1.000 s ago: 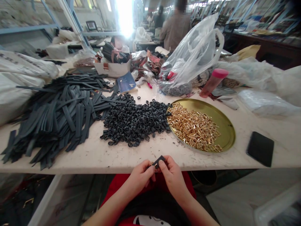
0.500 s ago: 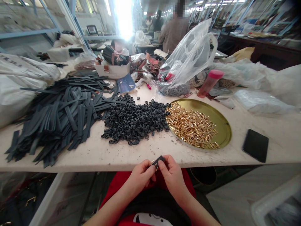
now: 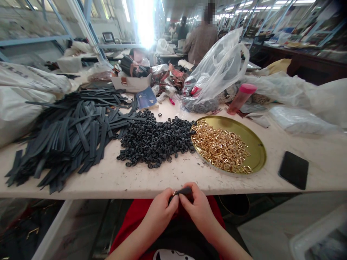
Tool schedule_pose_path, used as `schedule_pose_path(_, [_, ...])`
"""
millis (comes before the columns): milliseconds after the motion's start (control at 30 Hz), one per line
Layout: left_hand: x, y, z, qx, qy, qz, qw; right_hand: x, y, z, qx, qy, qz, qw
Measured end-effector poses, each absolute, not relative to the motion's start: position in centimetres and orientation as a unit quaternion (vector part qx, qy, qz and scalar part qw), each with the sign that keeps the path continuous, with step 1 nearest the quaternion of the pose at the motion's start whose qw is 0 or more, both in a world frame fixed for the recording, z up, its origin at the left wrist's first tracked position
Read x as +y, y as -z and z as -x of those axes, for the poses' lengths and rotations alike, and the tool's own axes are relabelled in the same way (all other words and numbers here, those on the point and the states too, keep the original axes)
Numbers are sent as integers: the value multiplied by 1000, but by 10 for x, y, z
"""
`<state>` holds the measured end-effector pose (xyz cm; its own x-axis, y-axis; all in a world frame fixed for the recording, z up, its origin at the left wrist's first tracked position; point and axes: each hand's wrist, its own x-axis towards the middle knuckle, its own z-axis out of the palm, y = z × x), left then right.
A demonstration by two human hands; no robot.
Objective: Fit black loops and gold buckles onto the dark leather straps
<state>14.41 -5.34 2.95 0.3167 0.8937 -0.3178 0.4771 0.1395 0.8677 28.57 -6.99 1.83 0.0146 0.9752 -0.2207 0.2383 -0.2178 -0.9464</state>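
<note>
Both my hands meet over my lap, just below the table's front edge (image 3: 151, 191). My left hand (image 3: 159, 213) and my right hand (image 3: 199, 209) are closed on a short black strap (image 3: 184, 190) with a small gold piece at its left end. On the table ahead lie a heap of black loops (image 3: 154, 139), a round gold tray (image 3: 257, 150) holding several gold buckles (image 3: 219, 146), and a big pile of black straps (image 3: 70, 133) at the left.
A black phone (image 3: 294, 169) lies at the right. Behind stand a pink-capped bottle (image 3: 241, 98), a clear plastic bag (image 3: 217, 72), a blue booklet (image 3: 146, 97), a white box (image 3: 131, 81) and white sacks (image 3: 24, 97). A person (image 3: 202, 38) stands far back.
My hands have dropped slightly lower and closer to me, and the strap between them has turned flatter. The view has shifted a little.
</note>
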Motion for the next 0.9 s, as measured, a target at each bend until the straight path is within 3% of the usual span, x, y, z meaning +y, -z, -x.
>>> schedule_pose_path(200, [-35, -39, -132, 488, -155, -599, 616, -51, -22, -287, -406, -649, 528, 367])
schedule_pose_path(433, [-5, -27, -123, 506, -223, -538, 636, -2, -30, -293, -544, -598, 499, 313])
schedule_pose_path(567, [-1, -26, -125, 511, -219, -574, 601, 42, -21, -290, -637, -358, 599, 327])
schedule_pose_path(633, [-1, -23, -126, 535, -231, -553, 596, 57, -14, -283, -651, -292, 626, 316])
schedule_pose_path(767, [-1, -16, -127, 557, -241, -528, 595, 62, -8, -274, -629, -310, 630, 334])
schedule_pose_path(900, [-2, -16, -129, 569, -280, -500, 590, 42, -13, -284, -584, -413, 602, 356])
